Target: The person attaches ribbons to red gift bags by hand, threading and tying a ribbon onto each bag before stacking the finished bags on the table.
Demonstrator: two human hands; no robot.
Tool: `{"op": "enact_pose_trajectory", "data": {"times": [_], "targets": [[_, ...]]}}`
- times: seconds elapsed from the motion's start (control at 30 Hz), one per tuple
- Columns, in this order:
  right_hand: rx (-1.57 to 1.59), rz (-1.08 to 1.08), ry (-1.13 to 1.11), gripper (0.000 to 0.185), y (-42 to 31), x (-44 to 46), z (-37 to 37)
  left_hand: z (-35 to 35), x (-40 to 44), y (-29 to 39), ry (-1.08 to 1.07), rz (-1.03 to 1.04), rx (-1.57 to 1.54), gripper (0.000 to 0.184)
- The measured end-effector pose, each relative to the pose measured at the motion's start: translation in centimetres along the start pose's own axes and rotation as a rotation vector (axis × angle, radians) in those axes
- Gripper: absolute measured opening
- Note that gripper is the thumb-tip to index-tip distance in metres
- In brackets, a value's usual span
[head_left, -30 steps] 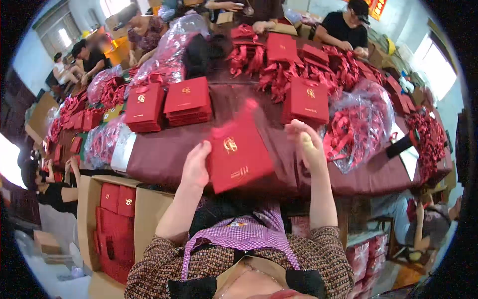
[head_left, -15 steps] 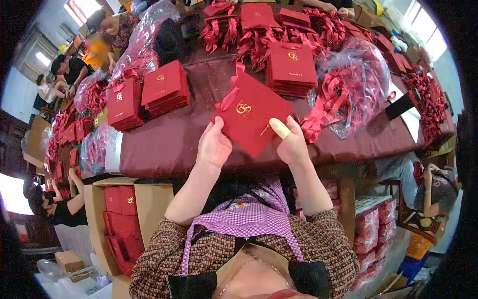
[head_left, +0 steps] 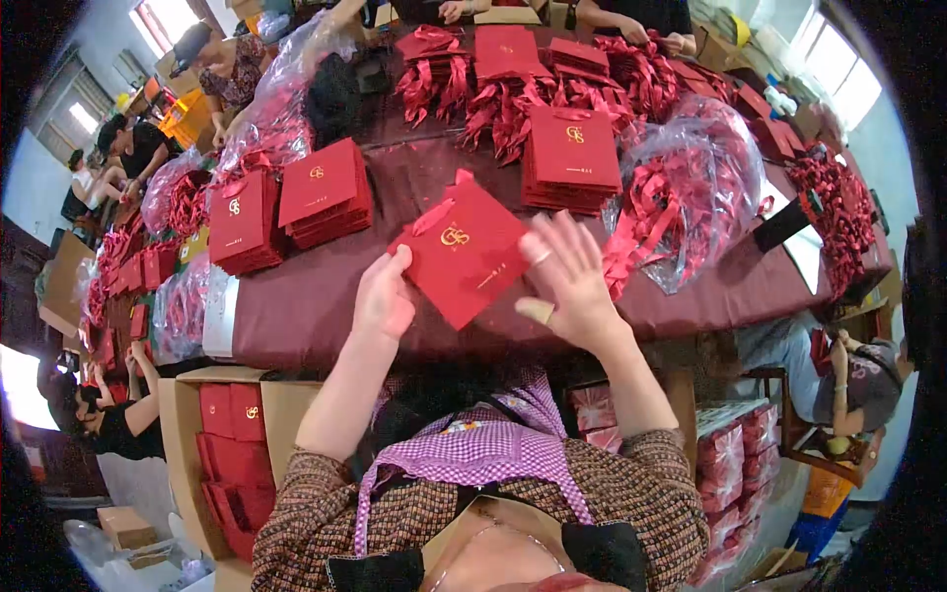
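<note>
A red paper gift bag (head_left: 464, 261) with a gold logo and a red ribbon is held up at an angle over the table. My left hand (head_left: 385, 301) grips its left edge, thumb on the front face. Beside the bag's right edge, my right hand (head_left: 577, 281) has its fingers spread and holds nothing; a pale yellow cover sits on its thumb, and a ring shows on one finger. Stacks of similar bags stand past my hands: one stack (head_left: 572, 163) to the right, two at the left, the nearer stack (head_left: 244, 227) and a taller one (head_left: 321, 187).
A clear plastic bag (head_left: 691, 187) of red ribbons lies right on the dark red tablecloth (head_left: 395, 207). More ribboned bags (head_left: 508, 54) fill the far side, where other people's hands work. An open carton (head_left: 182, 454) of red bags stands below left; wrapped bundles (head_left: 725, 459) are below right.
My right hand has let go of the gift bag and opened, fingers spread. My left hand has moved the bag slightly left. Across the table, a person's hands have come into fuller view.
</note>
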State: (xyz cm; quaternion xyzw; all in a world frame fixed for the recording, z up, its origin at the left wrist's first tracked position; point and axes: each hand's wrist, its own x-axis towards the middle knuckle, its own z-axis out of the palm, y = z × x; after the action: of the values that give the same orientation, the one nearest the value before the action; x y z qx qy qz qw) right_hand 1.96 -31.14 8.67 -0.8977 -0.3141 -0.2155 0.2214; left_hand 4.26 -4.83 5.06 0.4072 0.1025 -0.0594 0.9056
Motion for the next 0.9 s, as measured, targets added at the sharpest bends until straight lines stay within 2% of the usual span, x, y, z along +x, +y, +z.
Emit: {"op": "enact_pose_trajectory", "data": {"times": [0.07,0.1,0.2,0.3,0.37,0.43,0.5,0.53,0.57,0.6,0.63,0.7,0.73,0.83,0.9], "targets": [[-0.109,-0.176,-0.131,0.076,-0.5,0.4,-0.6,0.7,0.8,0.4,-0.067,-0.031,0.048,0.030],[-0.266,-0.258,-0.145,0.066,-0.4,0.8,-0.8,1.4,1.3,1.0,-0.135,-0.060,0.097,0.029],[-0.280,-0.259,-0.114,0.049,1.6,2.5,-1.5,5.2,3.4,2.3,-0.201,-0.106,0.102,0.028],[-0.353,-0.275,0.069,0.045,5.8,5.9,-3.0,8.9,9.7,3.9,-0.363,-0.136,0.066,0.022],[-0.405,-0.235,0.181,0.053,8.7,8.2,-4.9,14.4,11.0,5.7,-0.337,0.078,0.209,0.019],[-0.445,-0.227,0.254,0.054,11.2,9.6,-6.5,17.6,14.3,6.3,-0.579,0.174,0.114,0.025],[-0.426,-0.174,0.286,0.053,13.9,9.9,-6.2,20.4,15.0,6.3,-0.447,0.244,0.452,0.031],[-0.435,-0.151,0.282,0.053,15.3,9.5,-5.4,20.8,16.9,5.2,-0.374,0.410,0.735,0.041],[-0.454,-0.140,0.267,0.053,16.6,9.0,-4.4,20.5,18.2,3.1,-0.304,0.728,0.969,0.049],[-0.471,-0.127,0.248,0.053,17.8,8.3,-3.1,19.6,21.2,1.1,-0.327,0.882,1.189,0.049],[-0.497,-0.109,0.204,0.053,19.1,7.7,-1.5,19.0,22.4,-0.9,-0.343,1.248,1.264,0.046],[-0.453,-0.119,0.134,0.053,19.8,6.7,0.0,18.8,21.9,-3.0,-0.426,1.118,1.523,0.044],[-0.452,-0.101,0.072,0.053,19.8,6.3,0.5,18.7,21.9,-4.0,-0.452,0.910,1.718,0.046],[-0.366,-0.026,-0.091,0.052,20.2,5.6,1.1,18.5,23.0,-6.0,-0.546,0.846,1.959,0.049],[-0.239,-0.003,-0.157,0.054,20.7,5.6,0.9,18.6,23.7,-7.2,-0.533,0.712,2.050,0.049]]}}
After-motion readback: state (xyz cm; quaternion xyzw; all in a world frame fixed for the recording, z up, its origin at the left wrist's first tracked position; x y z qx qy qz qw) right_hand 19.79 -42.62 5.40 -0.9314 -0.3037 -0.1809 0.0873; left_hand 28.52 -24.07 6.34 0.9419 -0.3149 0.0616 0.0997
